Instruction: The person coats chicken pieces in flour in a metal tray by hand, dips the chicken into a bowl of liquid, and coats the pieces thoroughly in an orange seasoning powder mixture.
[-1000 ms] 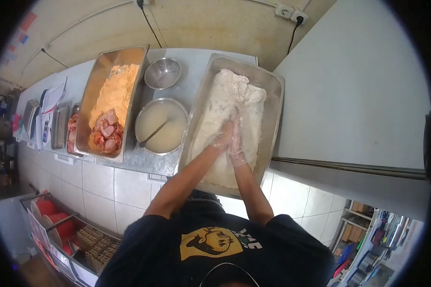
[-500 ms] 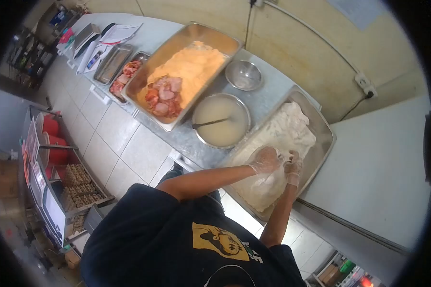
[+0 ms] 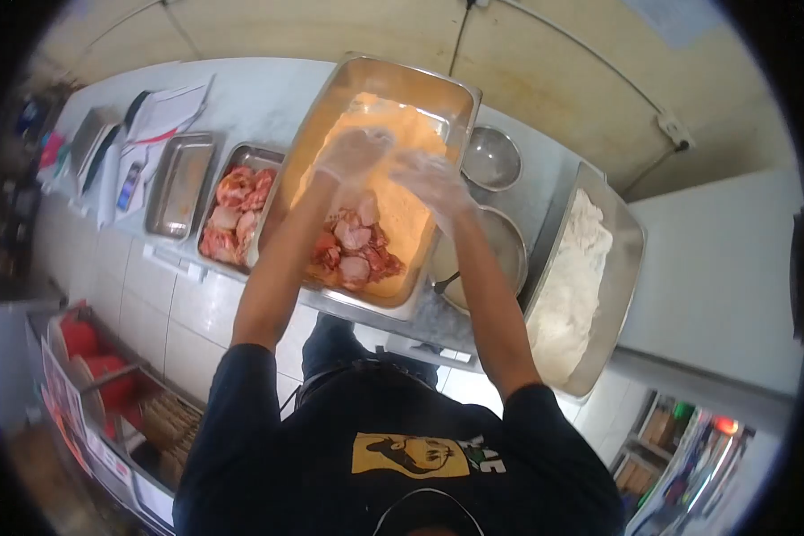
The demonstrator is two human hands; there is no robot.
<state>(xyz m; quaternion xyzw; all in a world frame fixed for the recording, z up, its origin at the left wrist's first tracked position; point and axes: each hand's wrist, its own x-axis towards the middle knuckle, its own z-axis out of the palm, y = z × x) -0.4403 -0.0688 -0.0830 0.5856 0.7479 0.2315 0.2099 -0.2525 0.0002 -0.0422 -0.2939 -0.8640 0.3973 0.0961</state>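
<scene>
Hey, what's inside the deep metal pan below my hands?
Orange powder lies across it, with raw meat pieces heaped at the near end. Your left hand and right hand block part of the powder; whatever lies beneath the meat is covered.

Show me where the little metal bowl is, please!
In the head view, the little metal bowl sits right of the orange-powder pan, toward the wall, just beyond the larger bowl of cloudy liquid.

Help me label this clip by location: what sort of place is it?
Probably a commercial kitchen's prep area: a large metal pan holds orange powder and raw meat pieces, a smaller tray beside it holds more meat, and another pan holds white powder.
</scene>
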